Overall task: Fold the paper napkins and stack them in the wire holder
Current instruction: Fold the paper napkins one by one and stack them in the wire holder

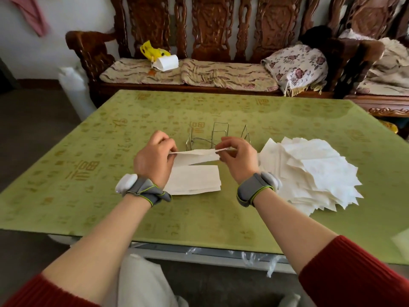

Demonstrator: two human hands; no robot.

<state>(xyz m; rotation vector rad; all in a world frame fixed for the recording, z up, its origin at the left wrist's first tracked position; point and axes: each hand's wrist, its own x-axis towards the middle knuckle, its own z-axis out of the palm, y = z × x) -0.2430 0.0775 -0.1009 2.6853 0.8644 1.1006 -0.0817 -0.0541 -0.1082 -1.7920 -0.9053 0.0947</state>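
A white paper napkin [194, 156] is stretched between my two hands above the table, folded over lengthwise. My left hand [155, 159] pinches its left end and my right hand [238, 157] pinches its right end. Beneath it lies a small stack of folded napkins [195, 179] on the green tablecloth. The wire holder [218, 135] stands just behind my hands, with no napkins visible in it. A loose pile of unfolded napkins [309, 171] spreads out to the right of my right hand.
The green tablecloth [88, 173] covers the table, whose near edge runs just below my forearms. A carved wooden bench [199, 74] with cushions stands behind the table. A white roll [74, 89] leans at the far left.
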